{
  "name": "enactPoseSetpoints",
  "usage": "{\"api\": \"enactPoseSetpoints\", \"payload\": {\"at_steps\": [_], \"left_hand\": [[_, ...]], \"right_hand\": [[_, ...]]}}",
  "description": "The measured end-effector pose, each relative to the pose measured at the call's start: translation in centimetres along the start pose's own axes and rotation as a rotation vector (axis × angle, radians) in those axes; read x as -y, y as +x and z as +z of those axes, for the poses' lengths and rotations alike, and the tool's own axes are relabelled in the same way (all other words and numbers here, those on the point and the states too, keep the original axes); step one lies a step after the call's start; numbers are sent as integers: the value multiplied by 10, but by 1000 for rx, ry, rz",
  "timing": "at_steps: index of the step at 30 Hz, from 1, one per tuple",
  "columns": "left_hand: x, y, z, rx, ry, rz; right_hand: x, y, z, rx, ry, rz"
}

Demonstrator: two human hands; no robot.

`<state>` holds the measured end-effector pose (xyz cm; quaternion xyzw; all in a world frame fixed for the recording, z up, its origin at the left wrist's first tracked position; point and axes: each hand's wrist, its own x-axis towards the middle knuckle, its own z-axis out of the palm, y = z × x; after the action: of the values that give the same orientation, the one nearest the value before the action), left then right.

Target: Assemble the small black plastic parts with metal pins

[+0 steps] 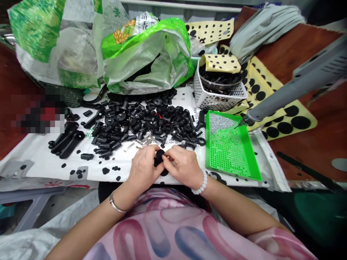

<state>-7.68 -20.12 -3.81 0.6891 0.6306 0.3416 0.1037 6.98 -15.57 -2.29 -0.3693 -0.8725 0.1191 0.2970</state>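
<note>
Near the front edge of the cloth-covered table, my left hand [145, 164] is closed around a small round black plastic part [159, 155]. Thumb and forefinger pinched, my right hand [183, 164] meets the part's right side; anything tiny between those fingertips is too small to make out. Just beyond my hands lie several thin metal strips [145, 141]. Behind them spreads a heap of black plastic parts [141, 119], some cylindrical and some disc-shaped. Long black handle-like pieces [67, 141] lie to the left of the heap.
On the right stands a green tray [256, 168] holding small silvery pieces, with a grey electric screwdriver [271, 103] pointing down over it. Behind it are a white basket [200, 86] and yellow sheets of black dots [306, 108]. Green-and-white plastic bags [146, 65] line the back.
</note>
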Motion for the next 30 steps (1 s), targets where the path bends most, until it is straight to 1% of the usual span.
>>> {"api": "enactPoseSetpoints", "payload": {"at_steps": [2, 4, 6, 7, 9, 12, 16, 18, 24, 26, 30], "left_hand": [[-1, -2, -4, 99, -351, -183], [0, -3, -9, 197, -763, -339], [2, -3, -13, 257, -1109, -477], [3, -3, -15, 277, -1233, -539], [4, -2, -16, 307, -1390, -637], [5, -2, -15, 302, -1486, -709], [5, -6, -12, 247, -1514, -724], [5, -8, -12, 235, -1521, -726], [2, -12, -13, 283, -1557, -695], [0, -13, -13, 267, -1535, -681], [-3, -17, -12, 183, -1445, -619]], "right_hand": [[-5, 2, 1, -6, 80, -52], [-10, 5, -1, -4, 142, -115], [-15, 6, -4, -6, 164, -193], [-16, 7, -5, -9, 165, -234], [-16, 7, -6, -12, 157, -307], [-14, 7, -7, -16, 123, -385], [-11, 3, -10, -29, 51, -481], [-10, 1, -12, -34, 30, -492], [-3, -6, -17, -79, 35, -444], [0, -8, -17, -98, 67, -410], [8, -13, -13, -102, 231, -229]]}}
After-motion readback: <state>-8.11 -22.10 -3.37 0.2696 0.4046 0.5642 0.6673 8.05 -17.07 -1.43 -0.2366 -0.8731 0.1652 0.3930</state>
